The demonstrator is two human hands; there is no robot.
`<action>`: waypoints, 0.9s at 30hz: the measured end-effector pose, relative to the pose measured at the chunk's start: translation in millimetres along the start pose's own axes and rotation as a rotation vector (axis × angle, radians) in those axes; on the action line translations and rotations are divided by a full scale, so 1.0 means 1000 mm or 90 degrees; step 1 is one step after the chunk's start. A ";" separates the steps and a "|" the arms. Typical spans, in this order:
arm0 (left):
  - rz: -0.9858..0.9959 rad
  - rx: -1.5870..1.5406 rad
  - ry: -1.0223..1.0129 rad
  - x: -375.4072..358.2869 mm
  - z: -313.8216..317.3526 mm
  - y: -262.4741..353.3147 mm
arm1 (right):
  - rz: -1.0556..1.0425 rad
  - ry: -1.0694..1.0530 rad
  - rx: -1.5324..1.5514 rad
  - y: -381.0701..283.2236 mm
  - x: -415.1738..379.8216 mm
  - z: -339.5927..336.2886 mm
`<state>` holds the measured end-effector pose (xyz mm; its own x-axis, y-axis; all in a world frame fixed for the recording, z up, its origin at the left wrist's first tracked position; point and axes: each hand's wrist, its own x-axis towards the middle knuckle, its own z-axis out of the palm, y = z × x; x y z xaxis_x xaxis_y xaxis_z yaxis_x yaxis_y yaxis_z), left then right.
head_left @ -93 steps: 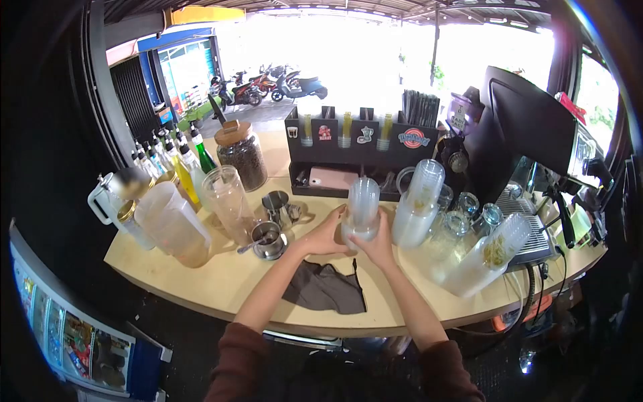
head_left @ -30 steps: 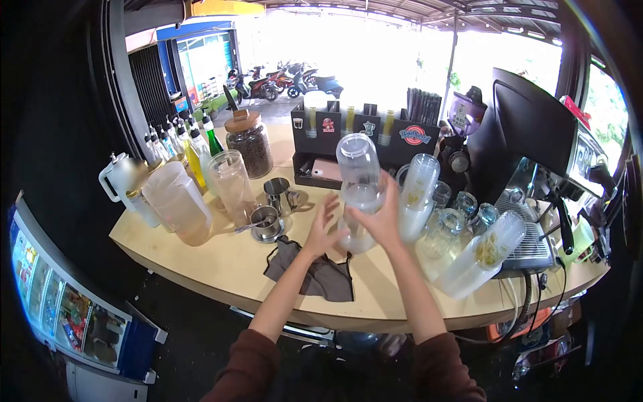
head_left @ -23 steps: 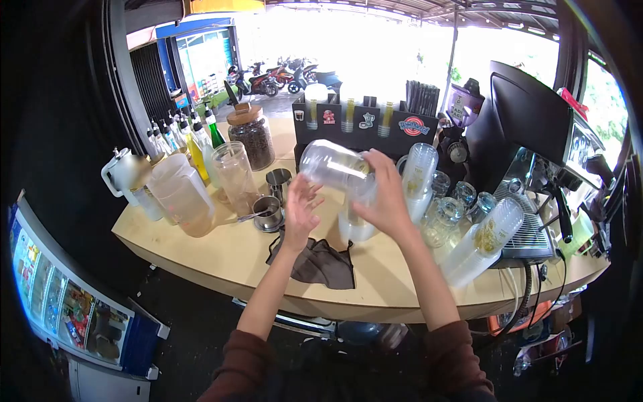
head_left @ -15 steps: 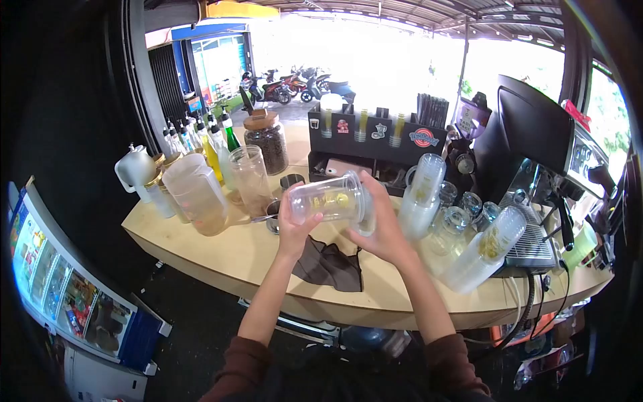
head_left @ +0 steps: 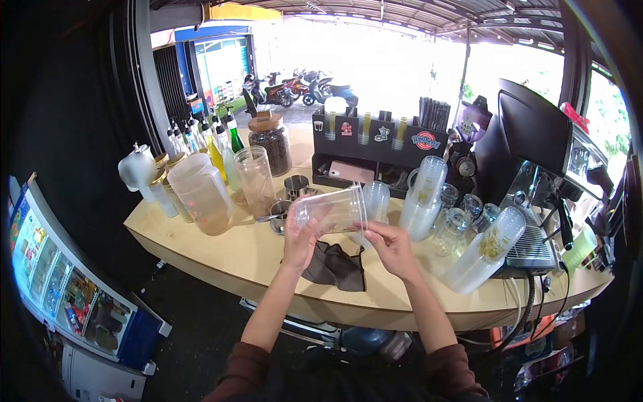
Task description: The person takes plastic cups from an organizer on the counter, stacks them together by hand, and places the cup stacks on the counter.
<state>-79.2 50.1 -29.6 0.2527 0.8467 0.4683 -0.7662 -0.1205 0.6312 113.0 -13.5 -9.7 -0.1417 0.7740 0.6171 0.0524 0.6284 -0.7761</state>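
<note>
My left hand (head_left: pixel 301 236) is wrapped round the base end of a clear plastic cup (head_left: pixel 335 209), which lies tilted on its side in the air over the counter. At the cup's rim, the fingers of my right hand (head_left: pixel 392 249) are closed in a pinch. The cup's mouth faces right. Beneath my hands a dark brown cloth (head_left: pixel 337 266) is spread near the counter's front edge. Just behind the rim stands another clear cup (head_left: pixel 377 199). A metal cup (head_left: pixel 295 187) is behind my left hand.
Stacked plastic cups (head_left: pixel 424 194), glasses (head_left: pixel 451 228) and another leaning stack (head_left: pixel 487 251) stand right, beside the espresso machine (head_left: pixel 536 214). Left are a cloudy pitcher (head_left: pixel 201 194), a tall clear container (head_left: pixel 256 181), pump bottles (head_left: pixel 213 144) and a bean jar (head_left: pixel 270 147). A black organizer (head_left: pixel 375 144) stands behind.
The held cup has turned, and its printed logo no longer faces me. My right hand has moved down from around the mouth end to a pinch at the rim. A standing cup now shows behind.
</note>
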 end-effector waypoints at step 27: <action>0.058 0.296 -0.157 0.003 0.015 -0.006 | 0.194 0.153 0.116 -0.011 0.026 -0.019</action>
<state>-65.3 45.8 -22.8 0.3711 0.6818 0.6304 -0.4628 -0.4528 0.7621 128.0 1.3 17.2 0.0894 0.9318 0.3518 -0.1222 0.3608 -0.9246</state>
